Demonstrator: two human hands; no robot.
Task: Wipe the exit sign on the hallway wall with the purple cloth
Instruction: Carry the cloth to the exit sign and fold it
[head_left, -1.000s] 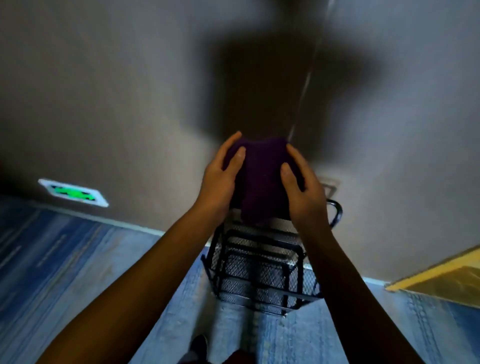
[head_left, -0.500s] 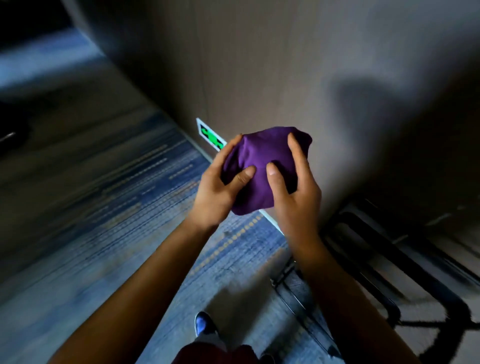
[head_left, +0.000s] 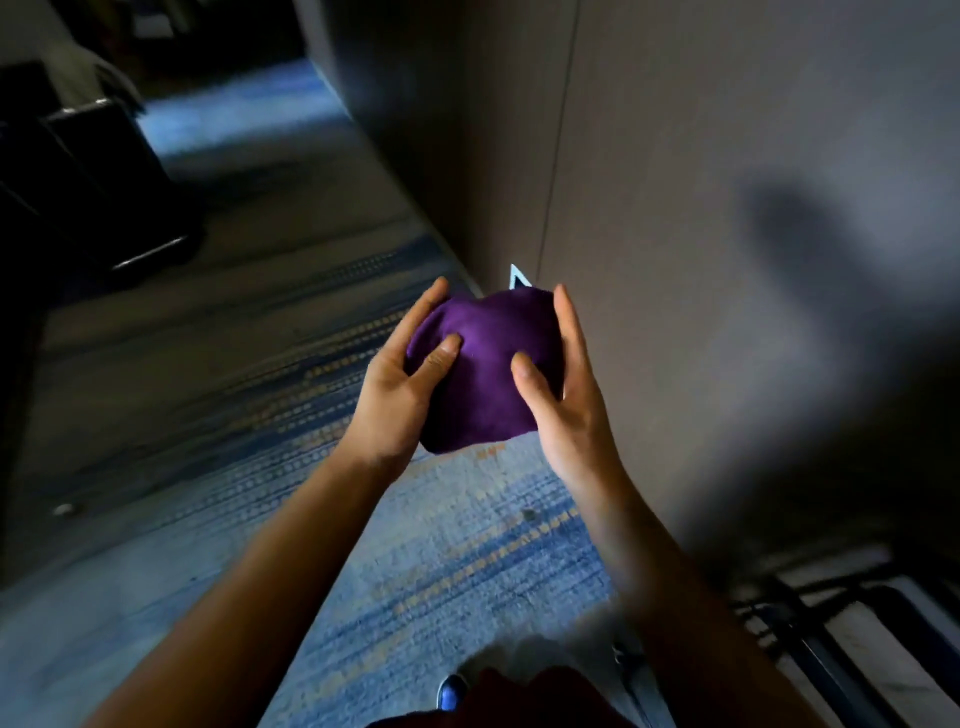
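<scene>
The purple cloth (head_left: 485, 371) is bunched into a ball and held in front of me at mid-frame. My left hand (head_left: 402, 387) grips its left side with the thumb pressed on top. My right hand (head_left: 563, 400) cups its right side, fingers along the far edge. The exit sign (head_left: 517, 279) sits low on the hallway wall just above the floor; only its white upper corner shows over the cloth, and the rest is hidden behind it.
The grey wall (head_left: 675, 208) runs along the right. Blue and grey patterned carpet (head_left: 260, 415) covers the hallway floor. A black wire rack (head_left: 831, 639) stands at the lower right. Dark furniture (head_left: 88, 182) stands at the far left. My shoe (head_left: 452, 691) shows at the bottom.
The view has swung left from the wire rack toward the hallway. Both hands carried the cloth off the rack and now hold it in front of the sign, which it mostly covers.
</scene>
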